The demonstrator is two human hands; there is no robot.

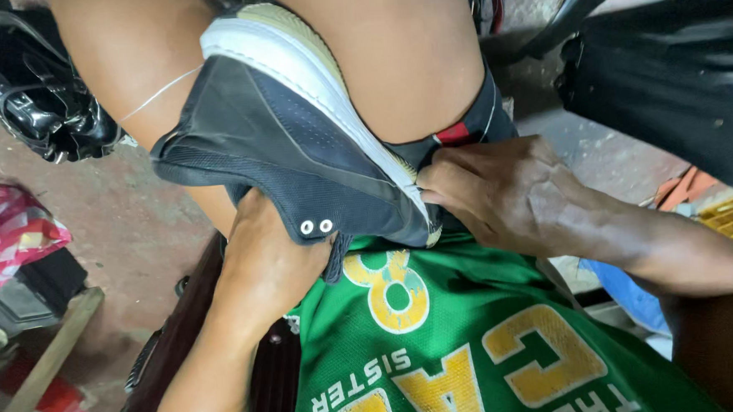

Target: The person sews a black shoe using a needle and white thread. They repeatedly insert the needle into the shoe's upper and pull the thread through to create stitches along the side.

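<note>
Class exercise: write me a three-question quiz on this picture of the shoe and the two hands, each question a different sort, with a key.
1. True or false: the dark shoe lies with its pale sole turned up.
2. Which hand pinches the sole edge at the shoe's end? A) left hand B) right hand
3. Fill in: the left hand grips the shoe from ____.

Key
1. True.
2. B: the right hand has its fingers on the edge.
3. Below, near the two metal eyelets.

left hand (261,262) fingers hidden under shoe (288,143) | shoe toe behind knees
</note>
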